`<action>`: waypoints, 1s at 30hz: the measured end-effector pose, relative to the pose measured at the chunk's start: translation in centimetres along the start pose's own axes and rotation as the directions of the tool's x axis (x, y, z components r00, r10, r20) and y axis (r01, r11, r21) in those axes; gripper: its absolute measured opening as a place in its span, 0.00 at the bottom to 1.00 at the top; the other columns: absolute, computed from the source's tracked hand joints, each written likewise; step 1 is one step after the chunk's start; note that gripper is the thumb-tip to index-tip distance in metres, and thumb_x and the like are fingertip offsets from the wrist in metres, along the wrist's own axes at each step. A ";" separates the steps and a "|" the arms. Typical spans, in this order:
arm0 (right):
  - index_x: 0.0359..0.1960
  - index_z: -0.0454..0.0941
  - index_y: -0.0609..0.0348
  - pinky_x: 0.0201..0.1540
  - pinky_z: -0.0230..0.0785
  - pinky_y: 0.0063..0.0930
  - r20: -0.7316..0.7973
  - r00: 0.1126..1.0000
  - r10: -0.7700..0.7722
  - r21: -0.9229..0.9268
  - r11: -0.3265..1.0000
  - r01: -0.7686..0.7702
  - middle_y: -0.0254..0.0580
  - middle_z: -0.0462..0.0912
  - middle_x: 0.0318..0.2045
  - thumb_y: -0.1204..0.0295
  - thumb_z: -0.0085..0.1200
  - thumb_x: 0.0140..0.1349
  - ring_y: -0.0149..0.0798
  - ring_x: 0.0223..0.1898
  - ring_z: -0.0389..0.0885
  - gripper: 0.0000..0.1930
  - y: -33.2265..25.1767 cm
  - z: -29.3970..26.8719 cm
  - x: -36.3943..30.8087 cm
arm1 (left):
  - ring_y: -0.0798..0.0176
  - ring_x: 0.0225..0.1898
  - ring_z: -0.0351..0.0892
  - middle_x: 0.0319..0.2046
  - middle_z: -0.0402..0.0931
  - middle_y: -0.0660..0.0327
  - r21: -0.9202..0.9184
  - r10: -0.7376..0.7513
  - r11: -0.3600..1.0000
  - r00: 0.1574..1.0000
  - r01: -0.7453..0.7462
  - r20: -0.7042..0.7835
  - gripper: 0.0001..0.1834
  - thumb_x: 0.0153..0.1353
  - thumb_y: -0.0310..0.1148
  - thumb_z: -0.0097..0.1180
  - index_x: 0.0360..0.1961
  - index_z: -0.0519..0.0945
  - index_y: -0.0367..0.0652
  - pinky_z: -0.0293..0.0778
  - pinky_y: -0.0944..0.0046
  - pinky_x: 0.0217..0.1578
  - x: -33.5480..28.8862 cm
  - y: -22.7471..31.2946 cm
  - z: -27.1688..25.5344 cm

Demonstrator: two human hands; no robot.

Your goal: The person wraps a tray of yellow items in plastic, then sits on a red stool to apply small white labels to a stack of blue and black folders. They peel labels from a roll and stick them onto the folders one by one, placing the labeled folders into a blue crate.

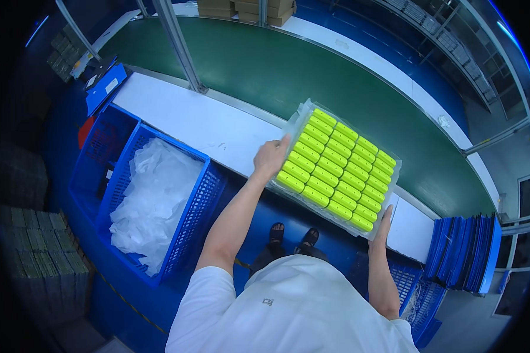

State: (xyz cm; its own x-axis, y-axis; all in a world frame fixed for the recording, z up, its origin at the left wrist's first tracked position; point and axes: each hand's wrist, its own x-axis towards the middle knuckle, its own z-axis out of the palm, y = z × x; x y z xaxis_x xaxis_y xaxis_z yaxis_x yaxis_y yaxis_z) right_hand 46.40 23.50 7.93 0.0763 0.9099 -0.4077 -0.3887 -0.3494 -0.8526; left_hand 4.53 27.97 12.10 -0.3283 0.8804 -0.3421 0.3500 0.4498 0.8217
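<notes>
Between my two hands is a clear plastic tray filled with rows of bright yellow-green oblong pieces. My left hand grips the tray's left edge, its fingers partly hidden by the rim. At the lower right corner, my right hand presses along the tray's side with its fingers closed against it. The tray lies over the white ledge and the green belt, tilted in view. A sheet of translucent film or plastic shows along its upper left edge.
A blue crate full of crumpled clear plastic bags stands at the left. The green conveyor belt curves beyond the white ledge. Blue folders stand at the right, above blue baskets. A metal post rises from the ledge.
</notes>
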 end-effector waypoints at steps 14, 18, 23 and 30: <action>0.65 0.67 0.66 0.67 0.55 0.36 -0.128 0.986 -0.107 0.035 0.993 0.112 0.46 0.74 0.61 0.44 0.38 0.74 0.42 0.64 0.68 0.36 0.9 2.9 -1.6 | 0.59 0.66 0.66 0.65 0.68 0.57 -0.729 0.177 0.681 0.950 0.071 0.258 0.37 0.72 0.59 0.41 0.70 0.64 0.41 0.60 0.59 0.66 -6.1 -4.5 3.8; 0.68 0.64 0.67 0.70 0.50 0.36 -0.011 0.995 -0.095 0.106 0.990 0.096 0.47 0.71 0.64 0.43 0.38 0.73 0.42 0.67 0.64 0.37 1.1 -0.3 -2.1 | 0.57 0.69 0.61 0.67 0.66 0.58 -0.762 0.180 0.647 0.968 0.017 0.175 0.38 0.72 0.62 0.38 0.71 0.63 0.44 0.52 0.54 0.69 -7.3 -5.4 2.8; 0.69 0.64 0.63 0.69 0.52 0.38 0.000 0.891 -0.454 -0.085 0.888 0.452 0.49 0.69 0.66 0.43 0.42 0.71 0.46 0.67 0.65 0.37 4.1 -1.3 -4.2 | 0.55 0.73 0.52 0.72 0.59 0.58 -0.546 0.155 0.833 0.985 -0.089 0.077 0.44 0.68 0.69 0.38 0.74 0.58 0.49 0.45 0.44 0.70 -10.7 -4.8 4.6; 0.68 0.67 0.52 0.60 0.66 0.57 -0.096 0.946 -0.309 -0.495 0.839 0.224 0.65 0.78 0.54 0.28 0.29 0.64 0.65 0.57 0.76 0.45 4.3 -0.4 0.3 | 0.46 0.78 0.35 0.77 0.44 0.54 -0.298 0.062 0.954 0.987 -0.015 0.147 0.49 0.66 0.73 0.32 0.77 0.46 0.50 0.38 0.32 0.70 -11.4 -5.0 5.0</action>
State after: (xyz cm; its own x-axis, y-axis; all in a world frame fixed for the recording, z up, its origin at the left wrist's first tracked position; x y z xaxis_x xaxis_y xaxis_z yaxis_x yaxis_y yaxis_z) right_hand 45.08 22.20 4.05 0.2801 0.9476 -0.1534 0.1454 -0.1998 -0.9690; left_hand 10.85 16.44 9.59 -0.1736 0.9190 -0.3539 0.0774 0.3710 0.9254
